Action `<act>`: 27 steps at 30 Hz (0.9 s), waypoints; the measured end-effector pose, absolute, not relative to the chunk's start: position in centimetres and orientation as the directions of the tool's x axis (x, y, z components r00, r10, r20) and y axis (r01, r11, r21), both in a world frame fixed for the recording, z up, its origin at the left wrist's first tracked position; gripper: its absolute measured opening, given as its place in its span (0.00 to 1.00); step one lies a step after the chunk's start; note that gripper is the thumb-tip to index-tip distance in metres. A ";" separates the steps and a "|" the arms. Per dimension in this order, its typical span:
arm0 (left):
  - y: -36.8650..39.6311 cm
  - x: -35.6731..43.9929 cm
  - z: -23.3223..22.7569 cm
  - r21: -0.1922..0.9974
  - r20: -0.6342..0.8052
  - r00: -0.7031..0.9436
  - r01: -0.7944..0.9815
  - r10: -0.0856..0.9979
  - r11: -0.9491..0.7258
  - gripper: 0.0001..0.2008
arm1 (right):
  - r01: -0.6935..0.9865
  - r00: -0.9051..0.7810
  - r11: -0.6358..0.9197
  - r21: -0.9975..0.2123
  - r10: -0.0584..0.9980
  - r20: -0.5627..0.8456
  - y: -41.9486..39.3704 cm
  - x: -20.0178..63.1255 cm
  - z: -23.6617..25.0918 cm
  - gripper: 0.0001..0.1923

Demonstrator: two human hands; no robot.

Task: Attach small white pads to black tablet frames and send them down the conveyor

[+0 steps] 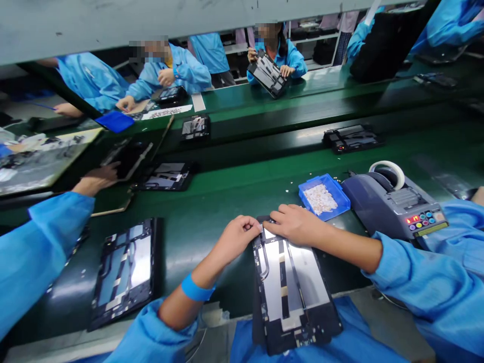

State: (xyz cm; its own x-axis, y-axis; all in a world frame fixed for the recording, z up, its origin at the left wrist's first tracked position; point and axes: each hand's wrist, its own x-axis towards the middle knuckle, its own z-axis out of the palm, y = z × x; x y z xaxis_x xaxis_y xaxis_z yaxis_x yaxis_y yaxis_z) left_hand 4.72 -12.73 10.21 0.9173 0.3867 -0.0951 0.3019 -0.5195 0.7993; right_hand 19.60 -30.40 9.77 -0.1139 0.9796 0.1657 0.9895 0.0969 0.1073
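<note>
An open black tablet frame (291, 292) with shiny metal plates lies in front of me, its near end over the bench edge above my lap. My left hand (238, 237) has its fingers curled at the frame's far left corner. My right hand (295, 224) rests on the far top edge, fingers pressing down on it. Whether either hand pinches a small part is hidden by the fingers. A blue tray (333, 187) of small pale pieces sits just beyond my right hand.
A grey tape dispenser machine (393, 206) with a white roll stands at right. Another open frame (126, 272) lies at left. A co-worker's sleeve (41, 247) and hand (96, 179) reach in from the left. More frames lie on the green belt (234, 186); people in blue work opposite.
</note>
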 end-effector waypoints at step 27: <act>-14.3 4.8 8.7 0.791 0.004 0.836 0.333 0.548 -0.513 0.10 | 0.991 -0.123 0.114 0.066 0.978 0.166 -30.3 19.7 9.8 0.14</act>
State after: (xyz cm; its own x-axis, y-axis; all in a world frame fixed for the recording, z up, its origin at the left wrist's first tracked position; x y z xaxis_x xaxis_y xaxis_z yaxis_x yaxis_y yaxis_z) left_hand 4.80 -14.35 8.70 0.8363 0.5482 0.0038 0.3330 -0.5135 0.7909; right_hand 19.72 -30.31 9.76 -0.1231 0.9785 0.1655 0.9913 0.1135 0.0658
